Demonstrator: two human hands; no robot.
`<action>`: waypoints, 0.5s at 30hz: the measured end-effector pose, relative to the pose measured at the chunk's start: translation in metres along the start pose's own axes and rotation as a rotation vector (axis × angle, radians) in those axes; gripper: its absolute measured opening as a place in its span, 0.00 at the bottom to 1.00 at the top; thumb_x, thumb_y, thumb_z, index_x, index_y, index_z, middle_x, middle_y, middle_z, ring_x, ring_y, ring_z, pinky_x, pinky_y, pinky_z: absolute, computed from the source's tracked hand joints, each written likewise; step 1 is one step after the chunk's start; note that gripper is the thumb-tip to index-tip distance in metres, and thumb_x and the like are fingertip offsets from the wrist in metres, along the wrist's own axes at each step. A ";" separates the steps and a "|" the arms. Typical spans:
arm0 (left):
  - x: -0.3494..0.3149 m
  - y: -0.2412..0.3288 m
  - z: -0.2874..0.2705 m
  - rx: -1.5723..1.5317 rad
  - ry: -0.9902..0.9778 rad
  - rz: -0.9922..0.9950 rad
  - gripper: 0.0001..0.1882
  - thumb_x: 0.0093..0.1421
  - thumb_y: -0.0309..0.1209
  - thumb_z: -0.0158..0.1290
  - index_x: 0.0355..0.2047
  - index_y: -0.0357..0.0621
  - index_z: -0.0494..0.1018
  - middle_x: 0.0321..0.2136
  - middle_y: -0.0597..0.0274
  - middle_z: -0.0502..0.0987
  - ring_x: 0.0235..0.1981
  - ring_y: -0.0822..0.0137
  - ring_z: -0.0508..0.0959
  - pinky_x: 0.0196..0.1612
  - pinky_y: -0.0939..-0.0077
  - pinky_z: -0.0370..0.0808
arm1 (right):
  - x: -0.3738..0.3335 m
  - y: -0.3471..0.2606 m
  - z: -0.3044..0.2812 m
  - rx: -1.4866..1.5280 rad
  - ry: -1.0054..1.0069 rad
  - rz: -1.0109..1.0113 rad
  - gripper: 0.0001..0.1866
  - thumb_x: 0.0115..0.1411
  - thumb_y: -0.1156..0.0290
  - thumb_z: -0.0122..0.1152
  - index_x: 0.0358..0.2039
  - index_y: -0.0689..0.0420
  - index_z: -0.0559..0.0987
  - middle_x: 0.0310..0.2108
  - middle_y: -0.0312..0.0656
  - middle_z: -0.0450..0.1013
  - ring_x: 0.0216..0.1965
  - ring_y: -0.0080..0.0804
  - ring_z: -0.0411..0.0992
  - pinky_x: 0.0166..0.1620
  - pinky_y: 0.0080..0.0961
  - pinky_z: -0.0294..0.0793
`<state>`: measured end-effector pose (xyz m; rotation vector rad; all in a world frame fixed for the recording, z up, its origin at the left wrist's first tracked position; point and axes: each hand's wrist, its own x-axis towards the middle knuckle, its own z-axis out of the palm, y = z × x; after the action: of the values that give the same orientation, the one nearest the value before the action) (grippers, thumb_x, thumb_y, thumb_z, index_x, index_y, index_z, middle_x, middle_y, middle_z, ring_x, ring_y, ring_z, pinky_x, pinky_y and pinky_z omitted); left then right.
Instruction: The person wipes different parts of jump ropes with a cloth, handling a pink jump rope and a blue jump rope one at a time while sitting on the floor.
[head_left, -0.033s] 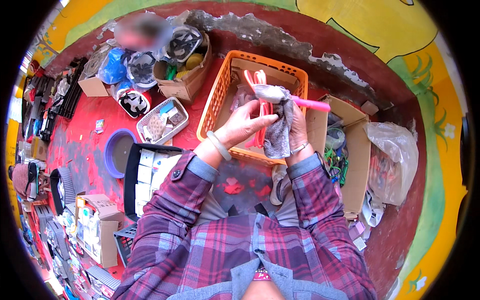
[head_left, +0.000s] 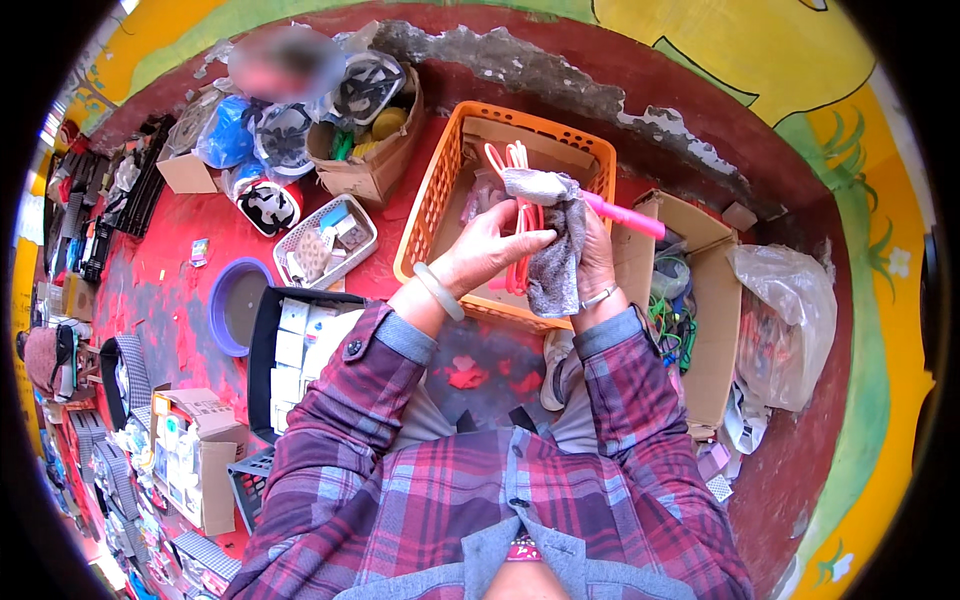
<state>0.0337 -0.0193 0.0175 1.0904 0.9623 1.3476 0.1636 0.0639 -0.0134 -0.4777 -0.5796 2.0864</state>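
Above an orange plastic basket [head_left: 445, 190], my hands hold a jump rope with a pink handle [head_left: 630, 217] and a looped orange-red cord [head_left: 517, 160]. My left hand [head_left: 482, 245] is closed at the cord, its thumb and fingers pinching near the loops. A grey, worn cloth [head_left: 557, 260] drapes over the rope, gripped in my right hand [head_left: 597, 258], which partly hides behind it. The pink handle sticks out to the right past that hand. Part of the bundle lies hidden under the cloth.
Right of the basket stands a cardboard box [head_left: 715, 330] with green cords, beside a clear plastic bag [head_left: 790, 320]. On the left are a white basket [head_left: 365, 250], a purple basin [head_left: 222, 305] and a black bin [head_left: 262, 370] of small white boxes. Bagged helmets [head_left: 283, 140] sit farther off.
The pink handle's outer end has shifted slightly right and down. The cord loops and cloth top have tilted a little. Both hands stay almost in place.
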 end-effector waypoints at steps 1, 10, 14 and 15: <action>0.000 0.005 0.001 -0.040 -0.011 0.000 0.23 0.56 0.33 0.56 0.49 0.36 0.66 0.42 0.64 0.73 0.44 0.73 0.72 0.49 0.77 0.68 | 0.001 0.001 -0.001 -0.007 0.005 -0.004 0.13 0.60 0.64 0.54 0.42 0.57 0.74 0.31 0.33 0.73 0.30 0.21 0.71 0.35 0.21 0.73; 0.002 -0.009 -0.018 -0.258 0.186 -0.058 0.12 0.60 0.30 0.50 0.41 0.36 0.70 0.33 0.65 0.75 0.33 0.77 0.74 0.38 0.81 0.71 | -0.002 -0.039 -0.010 -0.367 0.058 0.225 0.11 0.60 0.69 0.52 0.36 0.65 0.77 0.32 0.42 0.76 0.30 0.28 0.74 0.37 0.23 0.74; 0.002 -0.003 -0.016 -0.328 0.232 -0.095 0.11 0.60 0.30 0.50 0.40 0.36 0.70 0.29 0.65 0.75 0.28 0.77 0.74 0.33 0.82 0.71 | -0.007 -0.055 -0.004 -0.622 0.029 0.044 0.13 0.60 0.67 0.52 0.36 0.65 0.77 0.31 0.41 0.76 0.29 0.25 0.73 0.35 0.19 0.72; 0.002 0.000 -0.015 -0.373 0.233 -0.106 0.11 0.60 0.30 0.50 0.40 0.37 0.70 0.29 0.66 0.75 0.27 0.77 0.73 0.32 0.83 0.71 | -0.006 -0.060 -0.007 -0.680 0.029 -0.011 0.13 0.60 0.67 0.52 0.37 0.65 0.77 0.32 0.41 0.76 0.30 0.25 0.73 0.37 0.19 0.72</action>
<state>0.0196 -0.0166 0.0142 0.6027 0.8758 1.5145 0.2101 0.0896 0.0157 -0.8779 -1.2765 1.8293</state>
